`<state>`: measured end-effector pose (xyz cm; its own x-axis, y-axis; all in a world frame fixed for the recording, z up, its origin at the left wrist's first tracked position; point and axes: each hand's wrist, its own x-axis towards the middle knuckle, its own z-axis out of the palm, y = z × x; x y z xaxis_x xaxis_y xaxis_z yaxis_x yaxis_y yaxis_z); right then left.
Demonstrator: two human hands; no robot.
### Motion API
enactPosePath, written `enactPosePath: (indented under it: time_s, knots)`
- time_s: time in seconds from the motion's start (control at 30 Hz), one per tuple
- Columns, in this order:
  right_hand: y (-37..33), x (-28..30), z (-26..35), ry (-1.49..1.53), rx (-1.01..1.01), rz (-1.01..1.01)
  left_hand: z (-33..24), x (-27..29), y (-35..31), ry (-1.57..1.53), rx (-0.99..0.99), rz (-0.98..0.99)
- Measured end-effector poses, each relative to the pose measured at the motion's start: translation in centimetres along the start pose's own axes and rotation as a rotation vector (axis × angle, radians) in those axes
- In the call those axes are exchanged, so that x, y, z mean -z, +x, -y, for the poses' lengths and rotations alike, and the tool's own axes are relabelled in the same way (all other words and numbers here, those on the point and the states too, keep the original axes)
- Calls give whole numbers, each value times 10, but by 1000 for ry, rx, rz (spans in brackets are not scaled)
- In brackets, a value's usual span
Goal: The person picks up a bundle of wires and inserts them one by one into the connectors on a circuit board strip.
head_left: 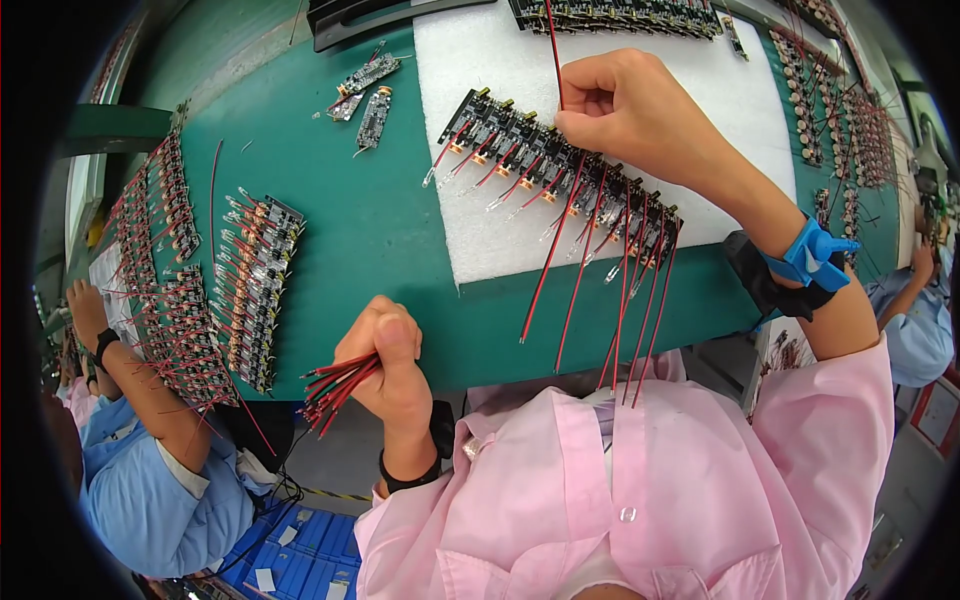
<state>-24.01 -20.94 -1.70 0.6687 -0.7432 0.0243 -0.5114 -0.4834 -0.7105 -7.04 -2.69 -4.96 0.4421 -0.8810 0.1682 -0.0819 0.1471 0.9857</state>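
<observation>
My left hand (pixel 385 355) is closed round a bundle of red and black wires (pixel 338 392) in front of the green table's edge. With thumb and forefinger pinched, my right hand (pixel 630 110) grips a single red-and-black wire (pixel 554 45) over the far side of a circuit board panel (pixel 525 150). That panel lies tilted on a white foam sheet (pixel 480 245). Along its near side are copper-coloured round parts and small clear-tipped parts. Several long red wires (pixel 570 315) hang from its right part toward me, past the table edge.
More populated board panels (pixel 262 295) stand on the green table (pixel 370 230) at the left. Loose small boards (pixel 374 120) lie beyond the foam's left edge. Another panel (pixel 620 15) is at the far edge. Co-workers in blue (pixel 165 500) sit on both sides; blue bins (pixel 300 550) are below.
</observation>
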Motion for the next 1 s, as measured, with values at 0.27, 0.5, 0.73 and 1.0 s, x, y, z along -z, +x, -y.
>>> enactPosePath:
  time_s: [0.27, 0.5, 0.73, 1.0]
  knots:
    - [-7, -4, 1, -67, 119, -50, 2, 1, 0, -33, 20, -23]
    - [-20, -3, 8, -376, 361, -89, -3, -1, 3, -159, 28, -78]
    - [-25, 1, 17, -609, 397, -9, -26, 2, 18, -582, 348, -108]
    - [-3, 19, 99, -53, 392, 58, -55, -14, 43, -840, 447, -130]
